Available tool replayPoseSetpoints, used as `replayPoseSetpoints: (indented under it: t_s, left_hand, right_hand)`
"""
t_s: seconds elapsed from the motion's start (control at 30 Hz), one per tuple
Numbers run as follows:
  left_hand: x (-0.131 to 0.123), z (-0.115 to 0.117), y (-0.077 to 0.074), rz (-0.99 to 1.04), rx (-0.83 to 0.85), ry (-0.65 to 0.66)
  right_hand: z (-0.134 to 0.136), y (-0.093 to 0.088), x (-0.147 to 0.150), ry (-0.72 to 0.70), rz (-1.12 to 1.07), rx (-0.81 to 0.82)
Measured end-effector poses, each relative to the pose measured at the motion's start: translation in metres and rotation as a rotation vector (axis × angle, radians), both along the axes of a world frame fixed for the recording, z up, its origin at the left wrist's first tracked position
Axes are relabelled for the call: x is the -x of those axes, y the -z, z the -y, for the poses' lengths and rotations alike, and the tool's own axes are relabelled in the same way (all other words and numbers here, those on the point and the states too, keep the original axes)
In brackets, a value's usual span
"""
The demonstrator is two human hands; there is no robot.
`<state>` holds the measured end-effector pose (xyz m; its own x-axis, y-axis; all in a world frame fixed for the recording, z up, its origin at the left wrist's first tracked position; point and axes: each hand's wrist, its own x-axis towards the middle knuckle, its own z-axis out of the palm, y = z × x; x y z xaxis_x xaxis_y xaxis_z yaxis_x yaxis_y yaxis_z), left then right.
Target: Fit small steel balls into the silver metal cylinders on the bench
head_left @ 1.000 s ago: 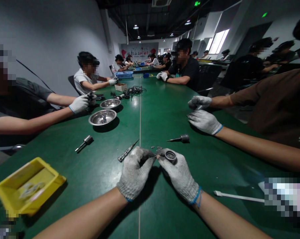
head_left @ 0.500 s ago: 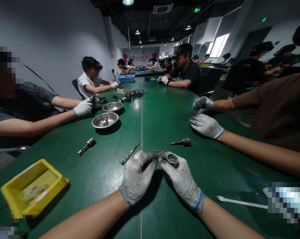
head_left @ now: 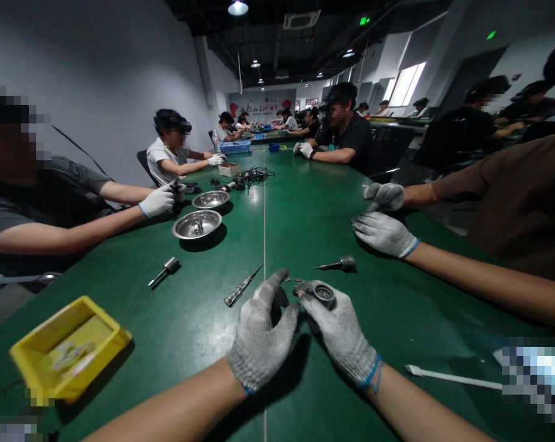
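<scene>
My left hand (head_left: pixel 263 328), in a whitish knitted glove with dark fingertips, is open, its index finger lifted away from the thumb. My right hand (head_left: pixel 339 325), gloved the same way, is closed around a dark grey cylindrical part (head_left: pixel 324 296) whose round recessed end faces up. Whether its thumb and index tip also pinch something small cannot be made out. Several tiny rings (head_left: pixel 300 282), perhaps nuts or washers, lie on the table just beyond my fingertips. A slim screwdriver (head_left: pixel 241 287) rests left of them. To their right lies a cylindrical part with a thin pointed shaft (head_left: pixel 339 264).
Another shafted cylinder (head_left: pixel 164 272) lies left on the green table (head_left: pixel 190 319). A yellow bin (head_left: pixel 70 347) with pale pieces is near left. Steel bowls (head_left: pixel 197 225) and tangled cables (head_left: pixel 250 177) stand farther off. A co-worker's gloved hands (head_left: pixel 383 233) are at right, near a white strip (head_left: pixel 452 376).
My left fingers have parted and drawn back from my right fingertips, the index finger rising. My right hand keeps the grey part in nearly the same place. The view has shifted slightly.
</scene>
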<state>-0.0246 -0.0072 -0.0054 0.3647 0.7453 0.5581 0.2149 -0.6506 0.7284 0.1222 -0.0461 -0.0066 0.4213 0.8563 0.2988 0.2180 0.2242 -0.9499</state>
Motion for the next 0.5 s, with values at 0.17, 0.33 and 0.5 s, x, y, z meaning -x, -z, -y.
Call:
replayPoseSetpoints:
  t_s: [0.17,0.33,0.5]
  left_hand:
    - [-0.003,0.009,0.005,-0.104,0.127,0.056]
    - [-0.001,-0.002,0.005,0.069,0.086,-0.069]
    - [0.013,0.01,-0.022,0.02,-0.342,0.072]
  right_hand:
    - [-0.001,-0.001,0.0,0.012,-0.013,0.007]
    - [-0.001,-0.002,0.002,0.03,-0.01,0.007]
    - [-0.002,0.001,0.001,0.028,-0.014,0.029]
